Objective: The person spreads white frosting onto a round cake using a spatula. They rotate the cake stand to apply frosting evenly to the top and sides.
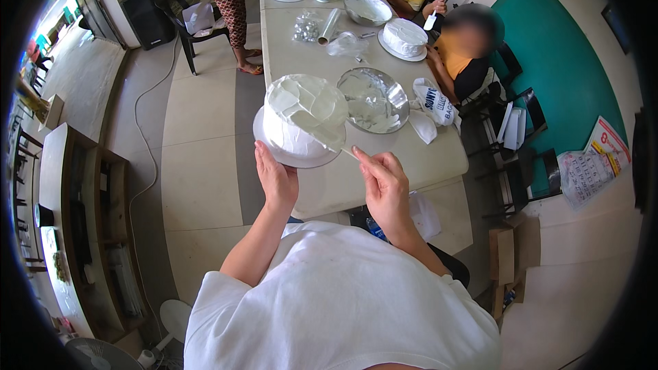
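Note:
A round cake (282,126) covered in white icing, its top in uneven swirls, sits on a round white board (312,162). My left hand (276,174) supports the board from below at its near left edge, with the fingers partly hidden under it. In my right hand (383,180) is the thin handle of a spatula (349,152). Its icing-coated blade lies against the near right edge of the cake's top. Just behind, a steel mixing bowl (400,96) smeared with white icing rests on the table (329,192).
Right of the bowl lies a crumpled printed cloth bag (431,103). Farther back are another iced cake (405,38), a second bowl (367,9), a clear roll (329,25) and a bag of metal piping tips (307,28). Co-workers sit at the right; one person stands at the far left.

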`<state>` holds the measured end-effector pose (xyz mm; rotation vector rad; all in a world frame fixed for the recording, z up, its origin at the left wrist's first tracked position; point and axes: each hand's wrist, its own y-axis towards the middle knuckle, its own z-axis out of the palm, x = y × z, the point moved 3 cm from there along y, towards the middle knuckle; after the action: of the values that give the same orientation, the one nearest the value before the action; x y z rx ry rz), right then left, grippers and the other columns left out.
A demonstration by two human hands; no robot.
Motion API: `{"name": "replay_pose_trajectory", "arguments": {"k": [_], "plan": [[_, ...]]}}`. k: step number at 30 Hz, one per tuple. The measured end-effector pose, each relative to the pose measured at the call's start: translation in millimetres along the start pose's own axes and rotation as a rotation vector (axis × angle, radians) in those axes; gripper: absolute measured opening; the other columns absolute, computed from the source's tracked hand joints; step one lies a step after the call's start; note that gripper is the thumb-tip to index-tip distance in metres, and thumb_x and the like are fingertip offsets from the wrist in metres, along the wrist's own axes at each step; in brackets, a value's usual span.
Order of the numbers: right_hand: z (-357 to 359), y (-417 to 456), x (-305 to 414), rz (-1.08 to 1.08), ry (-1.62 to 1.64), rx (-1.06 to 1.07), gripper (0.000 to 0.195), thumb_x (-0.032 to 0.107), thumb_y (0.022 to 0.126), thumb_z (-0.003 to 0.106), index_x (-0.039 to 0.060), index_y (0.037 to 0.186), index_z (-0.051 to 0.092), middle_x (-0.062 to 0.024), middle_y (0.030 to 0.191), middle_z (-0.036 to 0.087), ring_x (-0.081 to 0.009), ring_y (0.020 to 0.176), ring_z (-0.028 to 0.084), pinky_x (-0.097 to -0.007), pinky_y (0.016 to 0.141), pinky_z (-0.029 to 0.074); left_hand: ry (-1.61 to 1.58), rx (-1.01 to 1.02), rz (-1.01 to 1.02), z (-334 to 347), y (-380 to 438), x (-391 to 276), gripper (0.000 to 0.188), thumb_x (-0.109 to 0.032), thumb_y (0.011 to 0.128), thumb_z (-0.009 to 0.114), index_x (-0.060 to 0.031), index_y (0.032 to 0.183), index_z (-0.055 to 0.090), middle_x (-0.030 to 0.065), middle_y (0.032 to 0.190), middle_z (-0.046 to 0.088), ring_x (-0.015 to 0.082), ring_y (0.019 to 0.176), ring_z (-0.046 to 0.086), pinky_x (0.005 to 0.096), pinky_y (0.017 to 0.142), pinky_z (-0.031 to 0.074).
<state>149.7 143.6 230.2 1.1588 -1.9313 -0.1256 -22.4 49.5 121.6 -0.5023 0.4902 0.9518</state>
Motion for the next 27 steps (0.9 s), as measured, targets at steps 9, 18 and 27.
{"name": "replay_pose_trajectory", "arguments": {"k": [9,18,27], "plan": [[-21,29,-13,0.122,0.256,0.020,0.032,0.000,0.095,0.058,0.0027,0.127,0.063,-0.0028,0.090,0.057,-0.0078,0.075,0.051,-0.0216,0.062,0.044,0.026,-0.006,-0.055,-1,0,6,0.053,-0.052,0.103,0.042,-0.0117,0.137,0.037,0.0057,0.137,0.048,0.0192,0.123,0.051,0.0357,0.100,0.047],[-15,28,-59,0.200,0.126,0.038,0.035,-0.002,0.094,0.058,0.0060,0.127,0.064,-0.0036,0.087,0.055,-0.0114,0.072,0.049,-0.0253,0.067,0.044,0.060,0.058,-0.047,-4,-1,5,0.053,-0.052,0.103,0.040,-0.0118,0.139,0.035,0.0056,0.136,0.047,0.0189,0.122,0.050,0.0352,0.100,0.045],[-8,28,-51,0.173,-0.063,0.058,0.036,-0.003,0.091,0.059,0.0087,0.125,0.066,-0.0089,0.084,0.054,-0.0185,0.067,0.052,-0.0297,0.064,0.045,0.050,0.077,-0.053,-1,-1,5,0.052,-0.053,0.103,0.041,-0.0136,0.136,0.037,0.0056,0.135,0.047,0.0188,0.121,0.050,0.0364,0.101,0.044]]}}
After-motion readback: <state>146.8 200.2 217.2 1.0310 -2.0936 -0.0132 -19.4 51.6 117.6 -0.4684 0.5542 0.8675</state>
